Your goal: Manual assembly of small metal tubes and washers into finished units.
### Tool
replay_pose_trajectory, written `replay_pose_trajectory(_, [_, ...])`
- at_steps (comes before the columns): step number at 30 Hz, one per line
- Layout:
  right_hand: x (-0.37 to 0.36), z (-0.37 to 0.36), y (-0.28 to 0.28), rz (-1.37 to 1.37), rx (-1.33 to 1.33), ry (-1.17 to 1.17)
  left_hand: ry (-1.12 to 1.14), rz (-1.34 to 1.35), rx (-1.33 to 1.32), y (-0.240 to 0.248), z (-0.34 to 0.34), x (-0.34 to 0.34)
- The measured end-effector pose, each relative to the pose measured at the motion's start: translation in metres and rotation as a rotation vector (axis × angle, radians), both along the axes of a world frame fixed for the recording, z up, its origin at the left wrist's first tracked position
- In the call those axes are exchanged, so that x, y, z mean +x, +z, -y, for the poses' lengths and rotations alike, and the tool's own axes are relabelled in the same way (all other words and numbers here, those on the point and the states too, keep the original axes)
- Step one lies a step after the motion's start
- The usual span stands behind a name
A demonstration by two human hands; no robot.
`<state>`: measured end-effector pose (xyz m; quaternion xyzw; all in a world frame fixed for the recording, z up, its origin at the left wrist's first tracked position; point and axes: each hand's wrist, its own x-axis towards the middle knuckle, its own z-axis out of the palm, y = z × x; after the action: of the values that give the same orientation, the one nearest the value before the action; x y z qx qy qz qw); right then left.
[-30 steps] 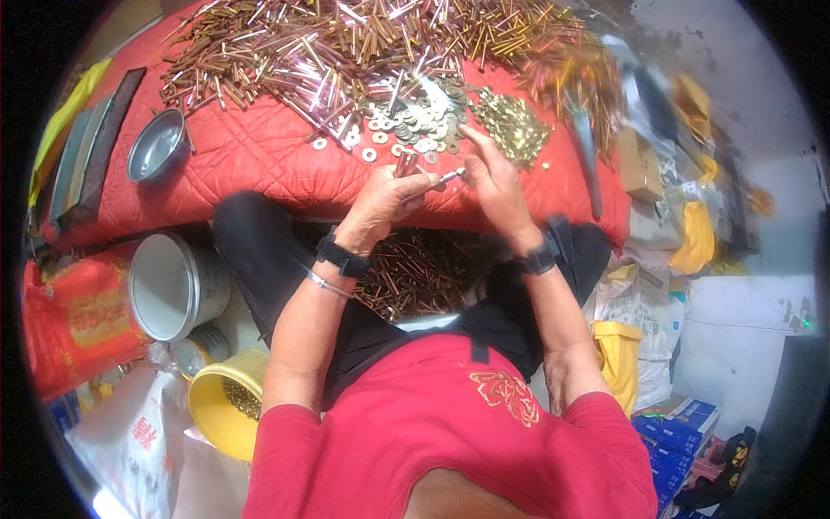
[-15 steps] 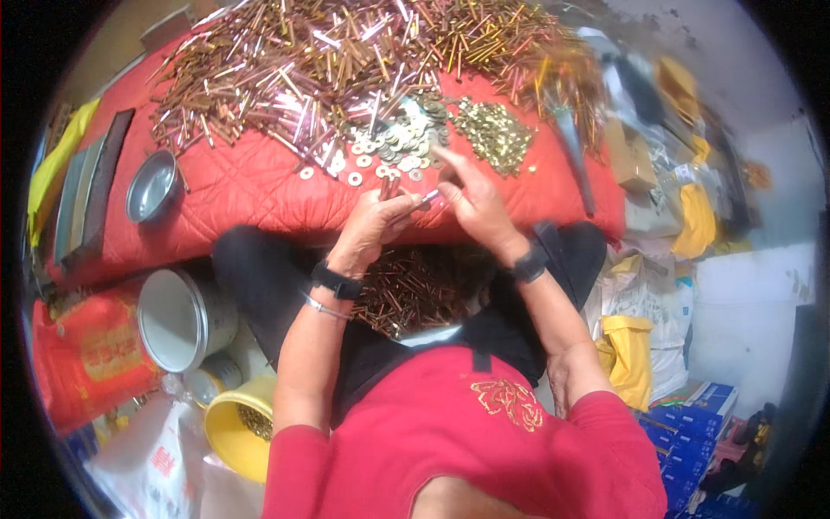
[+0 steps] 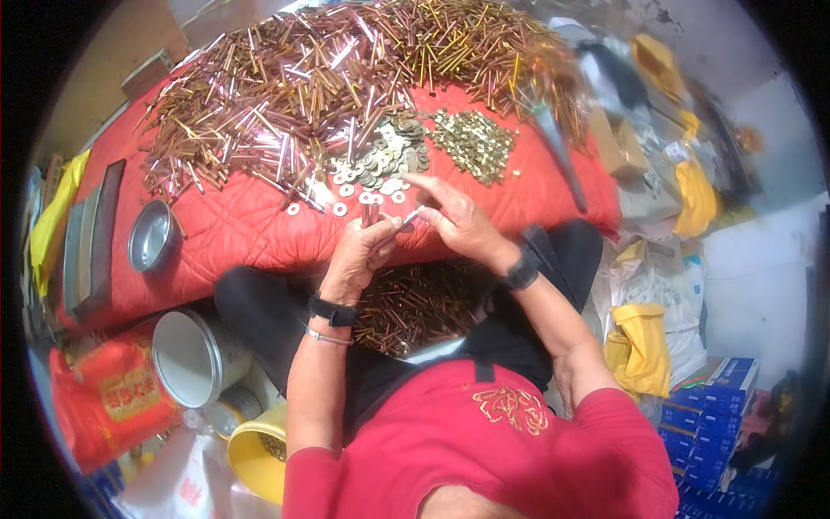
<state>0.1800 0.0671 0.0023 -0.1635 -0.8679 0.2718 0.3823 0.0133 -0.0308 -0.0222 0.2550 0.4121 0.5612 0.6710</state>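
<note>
My left hand [image 3: 356, 255] is closed around a few slim metal rods; copper-coloured ends stick up past the thumb. One shiny rod [image 3: 410, 218] points from it toward my right hand [image 3: 462, 223]. My right thumb is at that rod's tip, while the index finger stretches out over the near edge of the flat round washers [image 3: 389, 156]. Whether a small part sits at the rod's tip is too fine to make out. To the right of the washers lies a heap of small brass-coloured nuts [image 3: 474, 143]. Behind them spreads a large pile of copper-coloured metal rods [image 3: 294, 95].
A red quilted cover [image 3: 233, 216] lies under the piles. On it stand a metal bowl [image 3: 151, 235] and a long grey tool [image 3: 560, 160]. More rods [image 3: 415, 311] fill a container between my legs. Buckets, including a yellow one [image 3: 255, 463], stand left; blue boxes [image 3: 705, 424] are stacked right.
The whole view has shifted slightly. My left hand still grips the rods; my right hand stays beside the rod's tip with its index finger extended toward the washers.
</note>
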Motion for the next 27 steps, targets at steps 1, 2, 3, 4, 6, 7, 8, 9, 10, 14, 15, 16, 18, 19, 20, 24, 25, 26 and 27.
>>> replay_pose_trajectory(1, [0.002, -0.002, -0.002, 0.059, -0.138, 0.064, -0.013, -0.023, -0.01, 0.001, 0.0, 0.0])
replay_pose_trajectory(2, [0.007, -0.006, -0.003, 0.117, -0.276, 0.128, -0.027, -0.047, -0.02, 0.003, 0.0, 0.0])
replay_pose_trajectory(3, [0.013, -0.009, -0.001, 0.179, -0.412, 0.188, -0.043, -0.066, -0.027, 0.006, 0.0, 0.001])
replay_pose_trajectory(4, [0.016, -0.011, 0.007, 0.2, -0.647, 0.283, -0.045, -0.156, 0.014, 0.009, 0.004, 0.001])
replay_pose_trajectory(6, [0.027, -0.021, 0.028, 0.239, -1.114, 0.472, -0.048, -0.338, 0.099, 0.017, 0.009, 0.002])
replay_pose_trajectory(7, [0.028, -0.034, 0.029, 0.305, -0.904, 0.429, -0.096, -0.317, 0.185, 0.011, 0.008, -0.002])
replay_pose_trajectory(8, [0.027, -0.046, 0.033, 0.288, -0.637, 0.248, -0.038, -0.387, 0.19, 0.007, 0.008, -0.004])
replay_pose_trajectory(9, [0.027, -0.068, 0.031, 0.312, -0.564, 0.11, 0.013, -0.451, 0.198, 0.007, 0.005, -0.003])
replay_pose_trajectory(10, [0.029, -0.097, 0.023, 0.289, -0.394, -0.035, 0.06, -0.516, 0.21, 0.008, 0.002, -0.002])
replay_pose_trajectory(14, [0.024, -0.189, -0.003, 0.364, 0.235, -0.381, 0.124, -0.463, 0.001, 0.009, -0.001, -0.006])
replay_pose_trajectory(15, [0.021, -0.208, -0.01, 0.402, 0.351, -0.441, 0.131, -0.431, -0.056, 0.004, -0.002, -0.009])
replay_pose_trajectory(16, [0.02, -0.225, -0.016, 0.438, 0.471, -0.501, 0.164, -0.409, -0.029, 0.0, -0.005, -0.009])
replay_pose_trajectory(18, [0.021, -0.256, -0.028, 0.495, 0.658, -0.509, 0.254, -0.374, 0.108, -0.006, -0.017, 0.001])
replay_pose_trajectory(19, [0.017, -0.263, -0.031, 0.532, 0.756, -0.509, 0.32, -0.366, 0.212, -0.008, -0.021, 0.005])
replay_pose_trajectory(20, [0.016, -0.268, -0.035, 0.619, 0.744, -0.536, 0.316, -0.585, 0.287, -0.009, -0.024, 0.006])
replay_pose_trajectory(24, [0.013, -0.276, -0.031, 0.58, 0.706, -0.437, 0.291, -1.137, 0.408, -0.017, -0.03, 0.01])
replay_pose_trajectory(25, [0.016, -0.277, -0.029, 0.484, 0.708, -0.428, 0.29, -1.244, 0.435, -0.017, -0.03, 0.011])
replay_pose_trajectory(26, [0.02, -0.277, -0.026, 0.389, 0.71, -0.42, 0.287, -1.35, 0.465, -0.016, -0.029, 0.013])
replay_pose_trajectory(27, [0.021, -0.273, -0.021, 0.335, 0.595, -0.418, 0.322, -1.362, 0.458, -0.017, -0.027, 0.014])
